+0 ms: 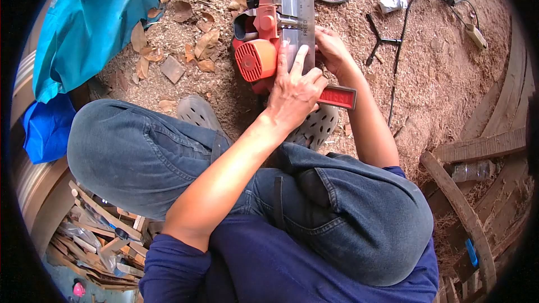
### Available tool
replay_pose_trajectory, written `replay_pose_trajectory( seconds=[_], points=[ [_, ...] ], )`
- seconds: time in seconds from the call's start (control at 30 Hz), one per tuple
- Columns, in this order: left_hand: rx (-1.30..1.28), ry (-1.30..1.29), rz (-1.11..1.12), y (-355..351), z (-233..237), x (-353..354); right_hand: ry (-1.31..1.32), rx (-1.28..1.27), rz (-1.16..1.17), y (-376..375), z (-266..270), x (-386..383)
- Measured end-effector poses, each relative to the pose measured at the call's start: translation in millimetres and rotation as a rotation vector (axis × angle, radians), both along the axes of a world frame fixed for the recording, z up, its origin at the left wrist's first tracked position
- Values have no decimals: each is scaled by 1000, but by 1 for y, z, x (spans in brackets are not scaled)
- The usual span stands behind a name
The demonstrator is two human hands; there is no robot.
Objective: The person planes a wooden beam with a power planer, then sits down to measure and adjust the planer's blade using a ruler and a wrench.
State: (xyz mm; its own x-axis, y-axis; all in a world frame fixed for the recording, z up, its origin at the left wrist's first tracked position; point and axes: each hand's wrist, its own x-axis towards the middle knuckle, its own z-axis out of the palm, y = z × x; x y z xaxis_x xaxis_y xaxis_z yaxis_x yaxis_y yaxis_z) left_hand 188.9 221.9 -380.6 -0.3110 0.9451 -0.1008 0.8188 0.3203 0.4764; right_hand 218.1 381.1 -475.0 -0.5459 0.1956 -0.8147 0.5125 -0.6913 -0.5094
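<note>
A red-orange electric planer [259,59] lies on the ground in front of me, its grey metal sole turned up. Along the sole runs the steel blade of a try square [305,14], whose red-faced handle [337,97] points towards the right. My left hand [297,90] presses two straight fingers on the sole and the steel blade, while its other fingers curl at the square near the handle. On the right side of the planer, my right hand [332,50] is bent inward against it. The steel blade and planer hide its fingertips.
Sawdust and dry leaves [206,42] cover the ground. A black T-shaped wrench [383,39] and a black cable [400,50] lie to the right. Teal cloth [95,28] hangs at upper left. Curved boards [463,207] stand at right; wood scraps [95,241] are piled lower left.
</note>
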Motion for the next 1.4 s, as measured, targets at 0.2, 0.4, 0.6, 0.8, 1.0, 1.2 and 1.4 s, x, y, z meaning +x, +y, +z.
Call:
replay_pose_trajectory(
  seconds=[0.2,0.4,0.6,0.8,1.0,1.2,1.4],
  points=[
    [-2,-21,14,-1,0,1,61,-64,-6,4,-20,5],
    [8,-4,15,-1,-3,1,78,-71,41,9,-9,6],
    [0,-16,16,0,0,0,30,-10,83,9,-4,2],
    [1,-22,12,0,0,0,11,68,69,5,-5,-2],
    [-6,-22,5,-1,0,1,45,16,115,17,2,4],
    [38,61,12,-2,-7,4,153,294,469,15,61,12],
    [41,-91,-24,1,16,-5,162,331,508,24,73,16]
  ],
)
